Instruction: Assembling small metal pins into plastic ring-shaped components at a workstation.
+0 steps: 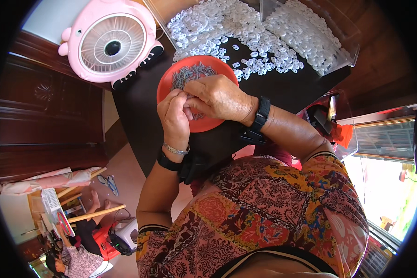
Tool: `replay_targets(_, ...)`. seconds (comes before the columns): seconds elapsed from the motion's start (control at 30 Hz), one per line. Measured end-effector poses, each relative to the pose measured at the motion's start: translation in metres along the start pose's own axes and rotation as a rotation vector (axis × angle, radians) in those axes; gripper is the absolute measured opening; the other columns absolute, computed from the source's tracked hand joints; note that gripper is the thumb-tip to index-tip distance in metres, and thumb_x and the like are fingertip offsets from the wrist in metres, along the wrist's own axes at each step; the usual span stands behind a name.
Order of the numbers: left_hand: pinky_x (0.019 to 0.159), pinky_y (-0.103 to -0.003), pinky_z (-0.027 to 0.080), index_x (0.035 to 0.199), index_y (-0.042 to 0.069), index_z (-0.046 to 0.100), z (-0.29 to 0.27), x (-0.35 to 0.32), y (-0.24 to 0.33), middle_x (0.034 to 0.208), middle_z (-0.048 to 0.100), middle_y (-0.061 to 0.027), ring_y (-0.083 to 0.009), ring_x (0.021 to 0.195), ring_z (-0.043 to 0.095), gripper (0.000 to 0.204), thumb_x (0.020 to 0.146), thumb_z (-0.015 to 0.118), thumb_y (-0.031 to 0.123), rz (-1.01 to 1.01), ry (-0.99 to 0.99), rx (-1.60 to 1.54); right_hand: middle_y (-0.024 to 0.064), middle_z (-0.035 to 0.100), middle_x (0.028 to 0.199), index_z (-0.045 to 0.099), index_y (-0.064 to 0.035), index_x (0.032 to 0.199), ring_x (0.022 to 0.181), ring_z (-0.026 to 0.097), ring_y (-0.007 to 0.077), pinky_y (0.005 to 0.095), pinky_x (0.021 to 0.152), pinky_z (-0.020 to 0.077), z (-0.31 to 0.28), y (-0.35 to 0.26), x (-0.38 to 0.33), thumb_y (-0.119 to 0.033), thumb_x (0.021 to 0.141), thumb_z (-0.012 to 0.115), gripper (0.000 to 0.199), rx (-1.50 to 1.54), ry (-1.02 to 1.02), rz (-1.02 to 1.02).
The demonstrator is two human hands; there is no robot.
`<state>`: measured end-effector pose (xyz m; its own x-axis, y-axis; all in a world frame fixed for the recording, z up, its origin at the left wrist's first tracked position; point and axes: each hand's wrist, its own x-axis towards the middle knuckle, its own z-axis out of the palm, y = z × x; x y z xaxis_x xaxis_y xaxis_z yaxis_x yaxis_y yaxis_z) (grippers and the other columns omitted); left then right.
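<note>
My left hand (173, 116) and my right hand (222, 98) meet over a round red plate (163, 87). The fingertips of both are pinched together, and whatever sits between them is too small or hidden to make out. A heap of small grey screw-like pieces (193, 73) lies in the plate, partly covered by my hands. Beyond the plate, many small white oval plastic pieces (257, 65) with holes are spread over the dark table (132, 111). Each wrist wears a black band.
A pink animal-shaped fan (74, 52) stands at the back left. Clear plastic trays (354, 55) at the back right hold more white pieces. Lower left, another person (81, 259) sits near a red stool (107, 245). Slippers (109, 184) lie on the floor.
</note>
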<state>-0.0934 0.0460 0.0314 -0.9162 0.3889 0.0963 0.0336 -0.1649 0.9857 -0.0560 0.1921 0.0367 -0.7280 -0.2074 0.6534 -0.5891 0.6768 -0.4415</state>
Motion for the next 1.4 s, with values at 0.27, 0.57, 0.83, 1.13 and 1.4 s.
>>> replay_targets(0.27, 0.042, -0.021, 0.032, 0.07, -0.001, 0.055, 0.004, -0.001, 0.006, 0.056, 0.051, -0.0016, -0.0075, 0.044, 0.042, 0.022, 0.086, 0.046, 0.012, 0.036, 0.004, 0.03, 0.0078, 0.058, 0.07, 0.056, -0.0062, 0.086, 0.064, 0.061, 0.027, 0.0365, 0.056, 0.0487, 0.0, 0.002, -0.001, -0.018, 0.077, 0.066, 0.018, -0.079, 0.016, -0.035)
replay_targets(0.57, 0.048, -0.019, 0.034, 0.081, 0.0, 0.055, 0.008, -0.008, 0.007, 0.06, 0.05, 0.0005, -0.0051, 0.052, 0.045, 0.027, 0.093, 0.047, 0.023, 0.138, 0.069, 0.093, 0.0072, 0.065, 0.084, 0.061, -0.0055, 0.098, 0.074, 0.065, 0.024, 0.03, 0.064, 0.0508, -0.006, 0.005, 0.002, -0.02, 0.075, 0.074, 0.03, 0.197, 0.115, 0.014)
replay_targets(0.83, 0.048, -0.019, 0.034, 0.079, 0.001, 0.055, 0.005, -0.006, 0.01, 0.059, 0.05, -0.0001, -0.0054, 0.052, 0.046, 0.027, 0.093, 0.048, 0.023, 0.169, 0.04, 0.075, 0.0072, 0.066, 0.082, 0.063, -0.0047, 0.095, 0.073, 0.065, 0.0238, 0.03, 0.064, 0.0512, -0.008, 0.007, 0.004, -0.017, 0.073, 0.075, 0.027, 0.227, 0.112, -0.003)
replay_targets(1.13, 0.048, -0.019, 0.033, 0.076, 0.002, 0.054, 0.007, -0.002, 0.012, 0.059, 0.048, 0.0009, -0.0049, 0.052, 0.045, 0.027, 0.093, 0.048, 0.022, 0.186, -0.004, 0.086, 0.0091, 0.067, 0.083, 0.065, -0.0045, 0.092, 0.074, 0.066, 0.025, 0.0308, 0.065, 0.0513, -0.013, 0.007, 0.007, -0.015, 0.072, 0.075, 0.025, 0.24, 0.102, -0.02)
replay_targets(1.4, 0.047, -0.018, 0.032, 0.076, 0.003, 0.054, 0.004, -0.005, 0.006, 0.059, 0.049, 0.0019, -0.004, 0.052, 0.043, 0.024, 0.093, 0.048, 0.019, 0.153, -0.004, 0.031, 0.0093, 0.062, 0.074, 0.063, -0.0064, 0.091, 0.065, 0.062, 0.0268, 0.0341, 0.058, 0.0498, -0.03, -0.007, 0.005, -0.021, 0.072, 0.075, 0.027, -0.03, 0.132, -0.062)
